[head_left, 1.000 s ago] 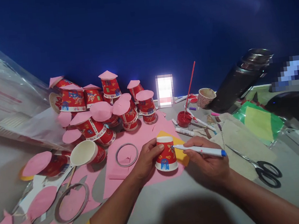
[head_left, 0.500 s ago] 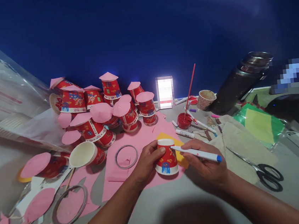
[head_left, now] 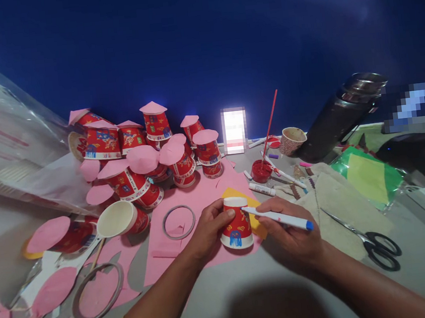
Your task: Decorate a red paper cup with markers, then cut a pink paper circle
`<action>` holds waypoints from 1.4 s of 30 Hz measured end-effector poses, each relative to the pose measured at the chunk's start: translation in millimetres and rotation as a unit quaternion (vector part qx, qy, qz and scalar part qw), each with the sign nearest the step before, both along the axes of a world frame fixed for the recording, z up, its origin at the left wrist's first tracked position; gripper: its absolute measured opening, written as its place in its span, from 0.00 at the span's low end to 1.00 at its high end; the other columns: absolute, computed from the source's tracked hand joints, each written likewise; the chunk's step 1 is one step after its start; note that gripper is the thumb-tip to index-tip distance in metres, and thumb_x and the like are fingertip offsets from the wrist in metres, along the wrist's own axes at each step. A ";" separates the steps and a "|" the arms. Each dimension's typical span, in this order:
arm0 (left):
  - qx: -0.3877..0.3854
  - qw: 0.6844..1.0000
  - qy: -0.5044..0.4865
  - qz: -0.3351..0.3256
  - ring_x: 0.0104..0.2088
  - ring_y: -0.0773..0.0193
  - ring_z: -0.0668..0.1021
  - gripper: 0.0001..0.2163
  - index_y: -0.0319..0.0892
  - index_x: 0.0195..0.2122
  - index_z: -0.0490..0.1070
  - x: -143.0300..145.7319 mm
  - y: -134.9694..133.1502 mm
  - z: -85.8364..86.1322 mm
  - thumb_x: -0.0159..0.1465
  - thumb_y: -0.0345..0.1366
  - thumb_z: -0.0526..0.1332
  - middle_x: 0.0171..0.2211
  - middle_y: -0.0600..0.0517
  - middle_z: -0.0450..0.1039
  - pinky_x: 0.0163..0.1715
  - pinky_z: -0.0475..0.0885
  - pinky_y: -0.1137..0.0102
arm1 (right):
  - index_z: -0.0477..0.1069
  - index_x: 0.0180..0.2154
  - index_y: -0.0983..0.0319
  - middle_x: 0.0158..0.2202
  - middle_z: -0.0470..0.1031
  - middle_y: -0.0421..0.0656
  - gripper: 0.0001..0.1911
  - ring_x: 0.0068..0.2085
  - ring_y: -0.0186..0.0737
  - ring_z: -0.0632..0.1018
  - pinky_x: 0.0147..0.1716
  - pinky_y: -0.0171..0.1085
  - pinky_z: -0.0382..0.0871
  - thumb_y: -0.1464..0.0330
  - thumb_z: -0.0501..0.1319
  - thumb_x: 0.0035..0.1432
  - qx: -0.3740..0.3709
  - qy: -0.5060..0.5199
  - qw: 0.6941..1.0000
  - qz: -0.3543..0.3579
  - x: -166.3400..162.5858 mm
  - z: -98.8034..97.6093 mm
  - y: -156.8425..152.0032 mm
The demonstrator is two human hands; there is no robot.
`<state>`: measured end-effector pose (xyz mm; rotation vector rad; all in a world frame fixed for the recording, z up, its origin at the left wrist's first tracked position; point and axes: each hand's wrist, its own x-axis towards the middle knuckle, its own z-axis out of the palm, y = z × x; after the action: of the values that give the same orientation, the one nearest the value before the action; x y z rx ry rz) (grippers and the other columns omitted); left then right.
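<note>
An upturned red paper cup point(head_left: 237, 223) with a white rim stands on pink paper point(head_left: 201, 200) in front of me. My left hand point(head_left: 207, 229) is wrapped round its left side. My right hand point(head_left: 291, 226) grips a white marker with a blue end cap point(head_left: 277, 217); its tip touches the cup's right side. A yellow paper piece point(head_left: 254, 210) lies under and behind the cup.
Several red cups with pink paper cones point(head_left: 147, 150) are piled at the back left. Tape rings point(head_left: 178, 221) lie on the pink paper. Scissors point(head_left: 373, 241) lie at right, near a red paint pot with a brush point(head_left: 262, 169), a dark flask point(head_left: 339, 115) and green paper point(head_left: 369, 175).
The cup and both hands have shifted a little toward me and tilted slightly; the marker tip stays on the cup's side.
</note>
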<state>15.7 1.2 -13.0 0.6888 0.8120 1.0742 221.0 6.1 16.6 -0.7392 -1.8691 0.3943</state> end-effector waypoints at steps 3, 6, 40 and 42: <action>0.001 1.000 0.002 -0.001 0.41 0.53 0.85 0.23 0.37 0.47 0.82 0.1 -0.2 0.8 0.54 0.44 0.79 0.43 0.42 0.85 0.46 0.77 0.63 | 0.78 0.43 0.58 0.34 0.85 0.44 0.06 0.32 0.41 0.85 0.32 0.38 0.80 0.68 0.61 0.73 0.001 -0.013 1.000 -0.008 0.4 0.0 0.2; 0.006 1.000 0.003 -0.002 0.40 0.54 0.85 0.23 0.37 0.47 0.82 0.3 -0.4 1.4 0.55 0.44 0.79 0.43 0.42 0.85 0.45 0.77 0.64 | 0.78 0.43 0.59 0.34 0.86 0.44 0.06 0.32 0.42 0.85 0.32 0.38 0.81 0.68 0.62 0.72 0.004 -0.013 1.000 -0.012 1.0 -1.3 0.4; 0.011 1.000 -0.012 -0.008 0.41 0.53 0.85 0.21 0.38 0.48 0.82 -0.3 -0.2 0.3 0.56 0.43 0.79 0.42 0.43 0.85 0.44 0.77 0.65 | 0.77 0.42 0.58 0.32 0.85 0.43 0.05 0.31 0.41 0.85 0.31 0.36 0.80 0.71 0.62 0.69 0.013 -0.009 1.000 0.003 2.4 2.1 0.4; 0.009 1.000 -0.012 -0.010 0.41 0.54 0.85 0.21 0.38 0.48 0.82 -0.2 -0.3 0.6 0.56 0.43 0.79 0.41 0.43 0.85 0.44 0.77 0.65 | 0.77 0.42 0.58 0.32 0.85 0.43 0.05 0.31 0.41 0.85 0.31 0.36 0.80 0.72 0.62 0.69 0.015 -0.011 1.000 -0.004 3.2 3.2 0.7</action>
<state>15.4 1.0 -12.4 0.6969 0.7748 1.0702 224.2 6.7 19.8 -0.7338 -1.8876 0.3526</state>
